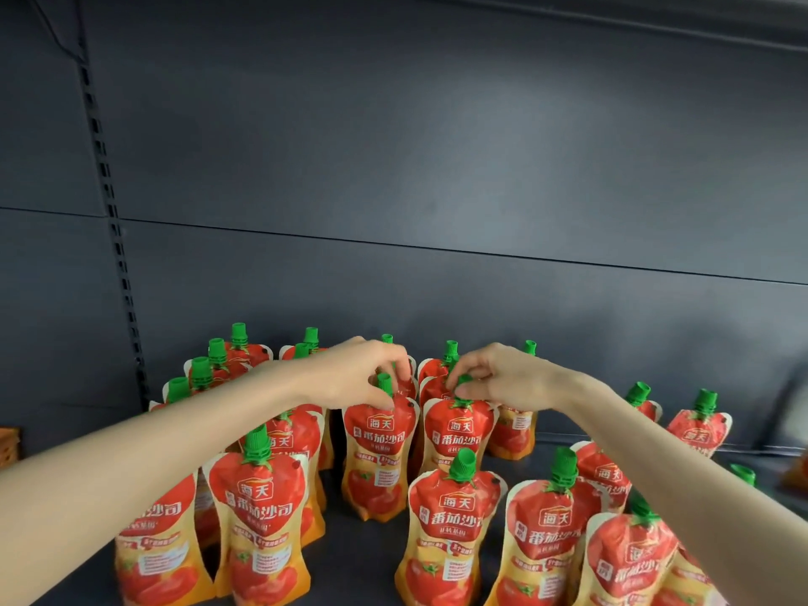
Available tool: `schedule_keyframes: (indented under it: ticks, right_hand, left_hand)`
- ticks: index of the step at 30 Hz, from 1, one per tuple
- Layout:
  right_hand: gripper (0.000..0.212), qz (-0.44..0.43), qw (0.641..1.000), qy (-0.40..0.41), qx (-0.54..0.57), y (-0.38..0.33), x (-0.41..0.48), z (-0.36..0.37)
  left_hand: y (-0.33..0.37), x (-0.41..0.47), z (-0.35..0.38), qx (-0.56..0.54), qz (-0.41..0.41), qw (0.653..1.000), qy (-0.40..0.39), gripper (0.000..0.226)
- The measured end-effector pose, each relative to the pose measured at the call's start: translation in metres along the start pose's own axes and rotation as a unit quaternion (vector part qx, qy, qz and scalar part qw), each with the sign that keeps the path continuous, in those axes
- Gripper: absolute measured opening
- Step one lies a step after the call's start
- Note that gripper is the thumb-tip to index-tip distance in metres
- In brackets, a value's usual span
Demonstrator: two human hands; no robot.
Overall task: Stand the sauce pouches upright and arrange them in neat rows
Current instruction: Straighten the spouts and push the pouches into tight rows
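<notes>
Several red and orange tomato sauce pouches with green caps stand upright on a dark shelf (pixel 363 557). My left hand (pixel 363 378) pinches the green cap of a middle pouch (pixel 379 457). My right hand (pixel 498 378) pinches the cap of the pouch beside it (pixel 457 435). Both held pouches stand upright, close together. More pouches stand behind them in rows, and others stand nearer me, such as one at front centre (pixel 450 531) and one at front left (pixel 262 518).
The dark back panel (pixel 437 168) of the shelf rises behind the pouches. A slotted upright rail (pixel 109 212) runs down the left. Loosely placed pouches (pixel 699 430) stand at the right. An orange crate edge (pixel 8 448) shows far left.
</notes>
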State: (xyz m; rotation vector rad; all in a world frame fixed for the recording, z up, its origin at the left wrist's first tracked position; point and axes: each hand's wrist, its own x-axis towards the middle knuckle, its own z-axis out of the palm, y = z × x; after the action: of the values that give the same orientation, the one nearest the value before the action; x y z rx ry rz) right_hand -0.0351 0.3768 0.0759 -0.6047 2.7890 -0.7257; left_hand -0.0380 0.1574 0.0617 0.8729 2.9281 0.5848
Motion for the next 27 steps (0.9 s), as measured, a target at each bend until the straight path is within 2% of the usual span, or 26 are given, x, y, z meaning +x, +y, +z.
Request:
schedule_keyframes:
  ticks: [5,9,21,27]
  right_hand:
    - [0.034,0.02,0.999,-0.026,-0.032,0.002,-0.002,-0.002]
    - [0.022,0.024,0.999,-0.038,-0.017,0.002,-0.001,-0.003]
    - [0.019,0.033,0.997,-0.064,0.031,0.004,0.006,-0.002]
    - [0.018,0.037,0.995,-0.085,0.046,0.001,0.005,-0.005]
  left_hand:
    - [-0.003,-0.003,-0.006,-0.01,-0.037,0.999,-0.016,0.046]
    - [-0.007,-0.003,-0.003,-0.007,-0.028,0.999,-0.02,0.036]
    - [-0.01,0.0,-0.004,0.028,-0.022,0.999,-0.005,0.026]
    - [-0.01,0.0,-0.002,0.009,-0.014,1.0,-0.006,0.025]
